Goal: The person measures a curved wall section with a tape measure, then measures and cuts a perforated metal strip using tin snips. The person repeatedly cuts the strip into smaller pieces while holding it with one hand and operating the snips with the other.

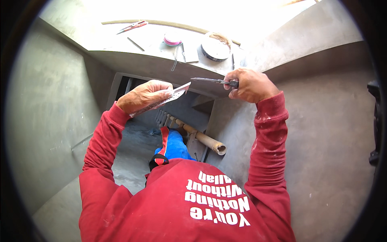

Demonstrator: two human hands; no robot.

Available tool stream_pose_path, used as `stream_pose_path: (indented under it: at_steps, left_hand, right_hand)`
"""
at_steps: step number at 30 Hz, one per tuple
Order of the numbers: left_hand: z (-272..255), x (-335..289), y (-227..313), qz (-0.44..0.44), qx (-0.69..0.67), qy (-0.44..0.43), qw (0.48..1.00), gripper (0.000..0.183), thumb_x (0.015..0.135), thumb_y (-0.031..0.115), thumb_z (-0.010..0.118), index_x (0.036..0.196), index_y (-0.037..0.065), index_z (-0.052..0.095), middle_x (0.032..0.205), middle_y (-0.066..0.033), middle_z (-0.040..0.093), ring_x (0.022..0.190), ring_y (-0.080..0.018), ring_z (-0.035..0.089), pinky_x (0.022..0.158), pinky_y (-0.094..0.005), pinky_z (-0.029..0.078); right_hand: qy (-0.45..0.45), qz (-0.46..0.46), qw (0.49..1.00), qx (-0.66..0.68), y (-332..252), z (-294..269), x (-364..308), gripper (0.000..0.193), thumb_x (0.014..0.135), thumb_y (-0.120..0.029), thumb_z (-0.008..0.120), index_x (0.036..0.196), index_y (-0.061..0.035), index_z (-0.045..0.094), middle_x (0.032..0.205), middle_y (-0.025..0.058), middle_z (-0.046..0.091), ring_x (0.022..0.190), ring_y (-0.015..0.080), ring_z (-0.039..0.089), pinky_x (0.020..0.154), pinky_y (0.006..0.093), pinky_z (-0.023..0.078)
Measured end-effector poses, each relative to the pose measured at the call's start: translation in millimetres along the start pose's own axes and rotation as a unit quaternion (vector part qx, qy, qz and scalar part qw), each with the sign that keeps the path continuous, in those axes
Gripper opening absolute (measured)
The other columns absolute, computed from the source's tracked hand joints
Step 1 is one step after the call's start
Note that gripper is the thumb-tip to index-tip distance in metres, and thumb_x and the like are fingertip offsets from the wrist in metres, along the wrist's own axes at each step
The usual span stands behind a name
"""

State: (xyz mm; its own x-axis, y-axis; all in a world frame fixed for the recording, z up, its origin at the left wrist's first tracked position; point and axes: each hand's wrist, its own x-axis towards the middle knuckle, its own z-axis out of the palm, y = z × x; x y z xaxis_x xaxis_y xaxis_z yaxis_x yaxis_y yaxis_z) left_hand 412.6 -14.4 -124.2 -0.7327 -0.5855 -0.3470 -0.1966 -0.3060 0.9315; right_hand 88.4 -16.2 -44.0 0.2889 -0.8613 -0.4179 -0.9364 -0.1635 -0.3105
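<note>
My left hand is closed, thumb on top, around a pale perforated strip. Its angled, cut-looking end points up toward the right. In my right hand, fingers curled, is a slim pointed metal tool with a dark handle end; the fingers hide much of its grip, so its exact kind is unclear. The tip points left, close to the strip's end but apart from it. Both hands are raised in front of a grey ledge.
On the ledge lie a red-handled tool, a pink round reel, a white round container with a dark band, a flat pale piece and a long wooden strip. Below, a brown tube slants beside my legs. Grey walls flank me.
</note>
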Motion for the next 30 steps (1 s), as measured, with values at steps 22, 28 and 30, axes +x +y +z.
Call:
stream_pose_path:
  at_steps: [22, 28, 30]
  left_hand:
    - [-1, 3, 12, 0.073, -0.106, -0.005, 0.992, 0.030, 0.106, 0.035, 0.055, 0.088, 0.011, 0.057, 0.068, 0.0062, 0.046, 0.058, -0.0018, 0.040, 0.049, -0.0190, 0.030]
    - [0, 3, 19, 0.077, -0.099, -0.001, 0.992, 0.029, 0.106, 0.034, 0.055, 0.089, 0.011, 0.057, 0.068, 0.0061, 0.047, 0.058, -0.0016, 0.041, 0.048, -0.0188, 0.031]
    - [1, 3, 21, 0.079, -0.092, 0.005, 0.993, 0.029, 0.106, 0.034, 0.055, 0.088, 0.011, 0.056, 0.067, 0.0058, 0.045, 0.056, -0.0022, 0.039, 0.047, -0.0193, 0.030]
  right_hand:
    - [-0.101, -0.068, 0.970, -0.209, -53, -91, 36, 0.030, 0.066, -0.003, 0.082, 0.094, -0.0051, 0.072, 0.098, 0.0099, 0.068, 0.090, 0.0253, 0.065, 0.080, 0.0365, 0.055]
    - [-0.088, -0.054, 0.971, -0.215, -56, -96, 36, 0.024, 0.069, -0.006, 0.083, 0.091, -0.0044, 0.072, 0.095, 0.0096, 0.068, 0.088, 0.0249, 0.065, 0.079, 0.0368, 0.054]
    - [-0.093, -0.071, 0.973, -0.200, -57, -99, 34, 0.023, 0.070, -0.007, 0.083, 0.089, -0.0043, 0.071, 0.091, 0.0093, 0.068, 0.085, 0.0244, 0.065, 0.076, 0.0370, 0.054]
